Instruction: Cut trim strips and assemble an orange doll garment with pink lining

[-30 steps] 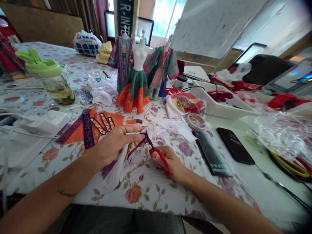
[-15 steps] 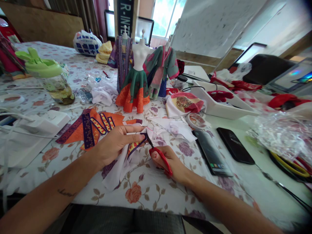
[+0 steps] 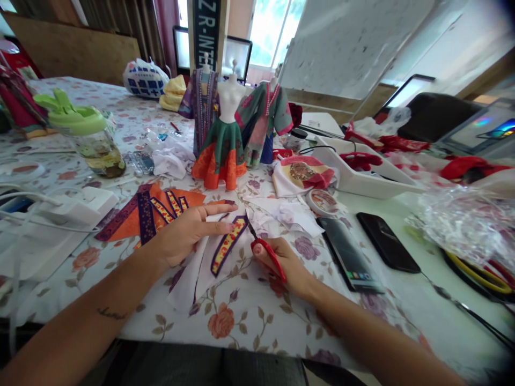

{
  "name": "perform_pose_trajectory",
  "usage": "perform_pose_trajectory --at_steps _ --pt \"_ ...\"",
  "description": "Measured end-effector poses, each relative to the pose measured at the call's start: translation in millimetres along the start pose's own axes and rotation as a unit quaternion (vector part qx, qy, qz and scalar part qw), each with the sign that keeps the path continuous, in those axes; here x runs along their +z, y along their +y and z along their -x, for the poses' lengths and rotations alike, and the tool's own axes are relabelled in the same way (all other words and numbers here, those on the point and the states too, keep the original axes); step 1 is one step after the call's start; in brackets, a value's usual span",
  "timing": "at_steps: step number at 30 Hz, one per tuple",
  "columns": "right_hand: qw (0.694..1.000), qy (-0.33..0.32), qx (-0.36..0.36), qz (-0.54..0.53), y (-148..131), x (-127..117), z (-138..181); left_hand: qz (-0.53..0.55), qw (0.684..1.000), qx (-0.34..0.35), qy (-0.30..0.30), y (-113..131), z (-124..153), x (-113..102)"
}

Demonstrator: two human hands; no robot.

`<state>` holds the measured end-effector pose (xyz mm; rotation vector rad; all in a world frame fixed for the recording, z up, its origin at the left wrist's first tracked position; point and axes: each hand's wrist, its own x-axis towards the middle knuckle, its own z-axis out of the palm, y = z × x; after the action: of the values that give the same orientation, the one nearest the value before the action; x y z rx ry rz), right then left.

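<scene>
My right hand [image 3: 279,265] is closed round red-handled scissors [image 3: 270,256], their dark blades pointing up and left. The blade tips lie by the upper end of a yellow patterned fabric strip [image 3: 228,247] with a dark purple border. My left hand [image 3: 191,230] has its thumb on that strip near the top, with the index finger stretched out above. White fabric [image 3: 189,281] hangs below the left hand, beside the strip. Behind this hand lies an orange and purple fabric piece [image 3: 129,217] with several similar trimmed strips [image 3: 163,210] on it.
Small dress forms wearing garments, one with a green and orange skirt [image 3: 221,155], stand behind the hands. A phone [image 3: 348,257] and a black case [image 3: 386,241] lie right. White scraps [image 3: 298,214], a tape roll [image 3: 322,201], a green-lidded bottle [image 3: 92,142] and a power strip [image 3: 80,214] surround the workspace.
The patterned strip has swung into fuller view, lying flat side up below the left thumb. The left index finger has lifted away from the thumb. The scissors have shifted slightly right and down.
</scene>
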<state>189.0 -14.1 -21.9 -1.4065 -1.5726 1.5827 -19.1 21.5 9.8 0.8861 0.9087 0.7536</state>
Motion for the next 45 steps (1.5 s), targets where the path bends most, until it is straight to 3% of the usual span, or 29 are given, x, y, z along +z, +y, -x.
perform_pose_trajectory --at_steps 3,9,11,14,16,18,20,21,22,25,27,29,31,37,41,45 --pt "0.999 0.049 0.012 0.016 -0.1 -7.3 -2.4 -0.029 1.0 -0.011 0.006 2.9 -1.9 -7.0" --pt "0.985 0.118 -0.096 0.086 -3.0 -20.9 -9.1 -0.04 0.998 0.04 -0.039 11.8 -3.6 -16.0" --pt "0.982 0.121 -0.091 0.11 -4.6 -23.6 -9.8 -0.028 0.998 0.048 -0.002 12.7 -7.1 -20.2" --pt "0.973 0.099 -0.055 0.199 -8.6 -24.4 -7.7 -0.037 0.985 0.119 0.116 9.7 -17.3 -28.2" --pt "0.96 0.073 -0.028 0.27 -11.6 -23.0 -4.8 -0.12 0.94 0.224 0.227 6.2 -23.8 -31.8" --pt "0.951 0.047 -0.011 0.305 -13.3 -21.2 -2.2 -0.23 0.858 0.333 0.316 3.4 -26.1 -30.6" --pt "0.953 0.034 -0.003 0.3 -13.4 -20.1 -1.2 -0.301 0.807 0.387 0.33 1.2 -23.1 -23.8" --pt "0.957 0.032 -0.001 0.29 -12.9 -20.0 -1.6 -0.313 0.813 0.386 0.302 0.2 -20.2 -18.6" --pt "0.961 0.033 0.0 0.275 -12.0 -20.2 -2.4 -0.315 0.841 0.36 0.252 -1.0 -16.8 -13.0" --pt "0.975 0.031 -0.003 0.219 -8.4 -21.6 -6.3 -0.284 0.944 0.168 0.026 -6.9 -8.4 3.3" --pt "0.983 0.026 -0.009 0.184 -5.7 -22.0 -8.5 -0.236 0.968 0.058 -0.058 -12.7 -6.5 11.0" --pt "0.988 0.025 -0.013 0.152 -3.5 -21.4 -9.4 -0.163 0.984 0.039 -0.058 -19.1 -6.6 16.2" --pt "0.991 0.028 -0.014 0.13 -2.3 -19.6 -9.2 -0.065 0.995 0.066 -0.03 -24.4 -6.6 19.7" --pt "0.992 0.04 -0.025 0.114 -2.0 -13.2 -8.2 0.149 0.987 0.06 0.022 -25.8 -2.4 25.5" --pt "0.993 0.034 -0.036 0.108 1.9 -12.0 -9.9 0.188 0.979 0.034 0.072 -23.4 -2.7 23.8" --pt "0.995 0.035 -0.036 0.086 2.0 -10.2 -8.6 0.167 0.985 0.003 0.048 -24.0 -2.8 22.8"
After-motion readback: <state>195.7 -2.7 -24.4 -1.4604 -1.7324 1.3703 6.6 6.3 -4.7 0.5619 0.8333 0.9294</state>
